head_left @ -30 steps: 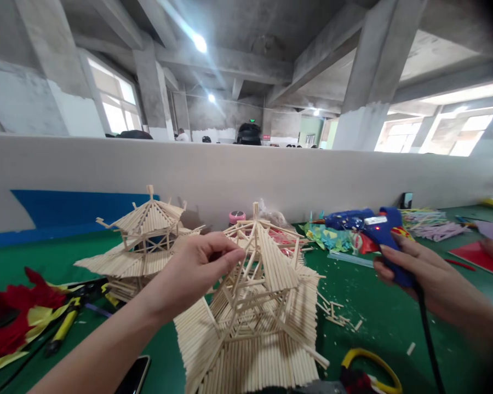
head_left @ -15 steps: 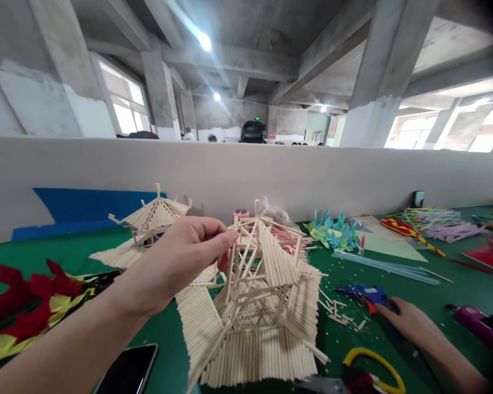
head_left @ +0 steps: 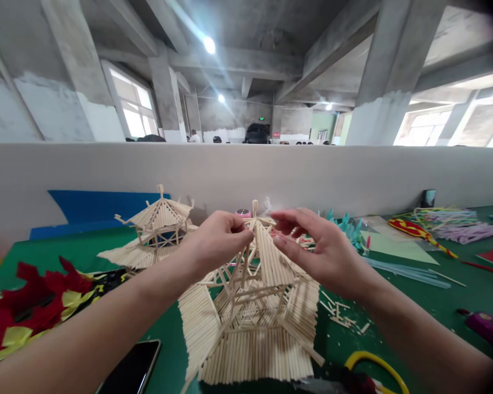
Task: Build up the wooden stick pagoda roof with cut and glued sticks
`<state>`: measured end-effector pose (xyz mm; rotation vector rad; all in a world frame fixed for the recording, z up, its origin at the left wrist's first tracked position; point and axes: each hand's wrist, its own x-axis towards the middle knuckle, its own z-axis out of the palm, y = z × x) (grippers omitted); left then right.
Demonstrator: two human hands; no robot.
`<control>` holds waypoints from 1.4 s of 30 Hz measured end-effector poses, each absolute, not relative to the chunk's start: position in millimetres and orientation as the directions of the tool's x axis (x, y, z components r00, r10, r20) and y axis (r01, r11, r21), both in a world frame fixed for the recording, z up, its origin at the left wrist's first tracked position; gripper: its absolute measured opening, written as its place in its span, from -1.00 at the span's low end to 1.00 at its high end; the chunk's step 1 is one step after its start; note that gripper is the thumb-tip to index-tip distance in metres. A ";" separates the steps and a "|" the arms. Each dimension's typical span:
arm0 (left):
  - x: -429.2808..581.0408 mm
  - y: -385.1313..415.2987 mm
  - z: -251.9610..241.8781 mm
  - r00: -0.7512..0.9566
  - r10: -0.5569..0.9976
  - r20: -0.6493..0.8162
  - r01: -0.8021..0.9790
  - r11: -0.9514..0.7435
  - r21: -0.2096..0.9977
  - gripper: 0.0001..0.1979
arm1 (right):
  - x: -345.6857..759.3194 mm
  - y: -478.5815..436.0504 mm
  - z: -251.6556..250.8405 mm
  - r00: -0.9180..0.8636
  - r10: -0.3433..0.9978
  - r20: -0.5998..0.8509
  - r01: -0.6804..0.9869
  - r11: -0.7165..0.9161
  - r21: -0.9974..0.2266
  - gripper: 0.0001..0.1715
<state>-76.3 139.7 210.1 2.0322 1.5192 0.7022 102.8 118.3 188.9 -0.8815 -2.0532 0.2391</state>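
Observation:
A pavilion model of thin wooden sticks (head_left: 254,350) stands at the centre, its upper roof partly covered and partly open frame. My left hand (head_left: 225,238) is pinched at the left of the roof peak, closed on a thin wooden stick that slants down over the open frame. My right hand (head_left: 299,235) hovers at the right of the peak, thumb and fingers apart, with nothing visible between them. A second stick pavilion (head_left: 162,219) stands behind on the left.
Red and yellow fabric shapes (head_left: 45,295) lie at left, a phone (head_left: 131,366) at front. Yellow-handled scissors (head_left: 373,361), stick offcuts (head_left: 340,312), clear glue sticks (head_left: 406,272) and a purple glue gun (head_left: 485,326) lie at right. A pale partition (head_left: 213,172) stands behind.
My right hand has left the blue glue gun at the right and come up beside the roof. My left hand has moved right, closer to the peak, with the stick.

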 end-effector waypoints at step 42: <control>-102.9 131.7 182.8 0.818 0.305 0.488 0.494 -0.807 -0.324 -0.81 | 88.9 125.3 187.5 -0.632 0.643 0.433 0.661 0.739 -0.132 0.10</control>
